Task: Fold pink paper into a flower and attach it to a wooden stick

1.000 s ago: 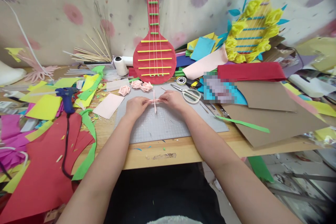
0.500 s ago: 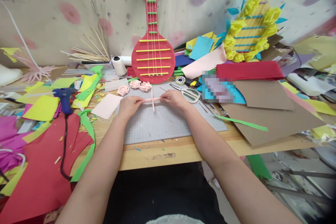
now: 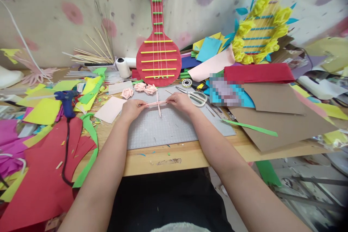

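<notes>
Between my hands, a cross of thin pink paper strips (image 3: 159,110) is held just above the grey cutting mat (image 3: 174,127). My left hand (image 3: 133,109) pinches the left end of the crosswise strip. At its right end, my right hand (image 3: 179,101) pinches the same strip. The other strip runs toward and away from me through the middle. Several pink paper flowers (image 3: 150,89) lie just behind my left hand. Scissors (image 3: 198,98) with pale handles rest beyond my right hand.
A red paper lute (image 3: 158,58) leans at the back. On the left are a blue glue gun (image 3: 67,103) with its cord, and red paper (image 3: 46,166). Brown cardboard (image 3: 282,127) and a green strip (image 3: 250,127) lie right. A white thread spool (image 3: 123,68) stands behind.
My left hand has shifted very slightly left, and the near end of the pink cross has tipped slightly right. My right hand has stayed nearly still.
</notes>
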{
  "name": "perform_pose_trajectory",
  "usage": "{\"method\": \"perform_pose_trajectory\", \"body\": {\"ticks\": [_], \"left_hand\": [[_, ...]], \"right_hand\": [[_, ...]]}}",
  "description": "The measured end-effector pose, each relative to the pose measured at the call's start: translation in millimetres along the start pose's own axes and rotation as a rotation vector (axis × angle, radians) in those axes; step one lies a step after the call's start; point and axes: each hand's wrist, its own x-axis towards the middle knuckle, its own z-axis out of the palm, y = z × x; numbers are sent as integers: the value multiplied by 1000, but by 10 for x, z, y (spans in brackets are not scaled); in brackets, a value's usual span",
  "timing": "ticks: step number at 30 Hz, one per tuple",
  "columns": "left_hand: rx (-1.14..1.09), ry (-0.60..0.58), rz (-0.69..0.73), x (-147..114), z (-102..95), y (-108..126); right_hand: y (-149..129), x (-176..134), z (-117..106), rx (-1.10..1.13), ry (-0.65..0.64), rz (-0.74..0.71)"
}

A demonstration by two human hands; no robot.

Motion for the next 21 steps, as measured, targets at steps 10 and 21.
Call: {"method": "perform_pose_trajectory", "body": {"ticks": [10, 21], "left_hand": [[-52, 52, -31, -44, -84, -12], [-137, 343, -52, -23, 10, 15]], "right_hand": [[58, -52, 42, 90, 33, 18], [111, -59, 20, 118, 299, 311]]}}
